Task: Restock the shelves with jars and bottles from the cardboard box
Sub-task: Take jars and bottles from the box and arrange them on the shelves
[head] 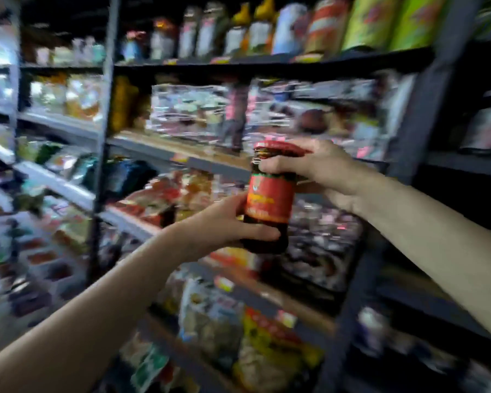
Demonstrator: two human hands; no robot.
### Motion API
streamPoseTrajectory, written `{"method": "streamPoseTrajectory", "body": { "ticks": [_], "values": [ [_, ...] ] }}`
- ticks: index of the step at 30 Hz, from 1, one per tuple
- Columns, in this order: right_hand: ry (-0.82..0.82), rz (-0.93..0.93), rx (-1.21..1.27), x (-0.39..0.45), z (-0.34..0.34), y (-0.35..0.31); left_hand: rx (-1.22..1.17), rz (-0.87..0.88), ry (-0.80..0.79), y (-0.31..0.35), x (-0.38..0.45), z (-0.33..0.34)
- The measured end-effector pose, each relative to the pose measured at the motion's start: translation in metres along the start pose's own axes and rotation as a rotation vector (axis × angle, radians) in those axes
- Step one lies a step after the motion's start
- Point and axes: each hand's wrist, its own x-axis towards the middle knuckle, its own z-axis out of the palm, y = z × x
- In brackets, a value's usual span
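Two bare forearms reached up from the bottom of the view. The left hand [224, 222] curled its fingers round the lower body of a dark glass jar with a red-orange label and red lid [270, 199], thumb across the front near the base. The right hand [321, 171] gripped the jar's neck just under the lid, fingers wrapped over the top. The jar stood upright, long axis vertical, lid upward, held in the air before the shelves. Being glass and full, it probably felt heavy, rigid, smooth and breakable; a hold round the body with support near the base seemed safest. Beyond, grey metal shelving [182, 154] carried blurred packets, with jars and tins on the top tier.
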Motion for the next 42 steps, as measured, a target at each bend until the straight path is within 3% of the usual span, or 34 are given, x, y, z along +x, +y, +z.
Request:
{"method": "streamPoseTrajectory", "body": {
  "ticks": [3,5,8,10,12,15,17,20,26,33,37,39,42],
  "values": [
    [0.195,-0.035,-0.001,-0.043,-0.085,0.002,-0.044,0.145,0.012,0.027,0.055,0.085],
    [0.409,-0.123,-0.037,-0.069,-0.135,0.0,-0.138,0.238,-0.005,0.051,0.09,0.138],
    [0.67,-0.178,-0.301,-0.111,-0.189,0.004,-0.187,0.348,-0.043,0.088,0.129,0.212],
    [0.762,-0.222,-0.499,-0.137,-0.222,0.012,-0.131,0.44,-0.024,0.11,0.148,0.255],
    [0.823,-0.299,-0.525,-0.16,-0.257,0.016,-0.033,0.535,-0.006,0.131,0.165,0.292],
    [0.859,-0.369,-0.549,-0.181,-0.308,0.016,0.101,0.607,-0.03,0.162,0.189,0.325],
    [0.856,-0.37,-0.698,-0.194,-0.335,0.012,0.175,0.6,-0.111,0.177,0.204,0.337],
    [0.807,-0.287,-0.852,-0.211,-0.372,0.012,0.206,0.562,-0.152,0.188,0.229,0.352],
    [0.795,-0.114,-0.838,-0.225,-0.42,0.048,0.305,0.492,-0.114,0.183,0.277,0.38],
    [0.89,-0.009,-0.67,-0.195,-0.445,0.083,0.442,0.322,-0.148,0.164,0.294,0.382],
    [0.949,0.132,-0.327,-0.16,-0.455,0.101,0.467,0.253,-0.114,0.16,0.303,0.378],
    [0.93,0.198,-0.169,-0.146,-0.463,0.11,0.528,0.25,-0.134,0.16,0.305,0.377],
    [0.878,0.268,-0.118,-0.139,-0.467,0.111,0.62,0.29,-0.122,0.165,0.305,0.375]
  ]
}}
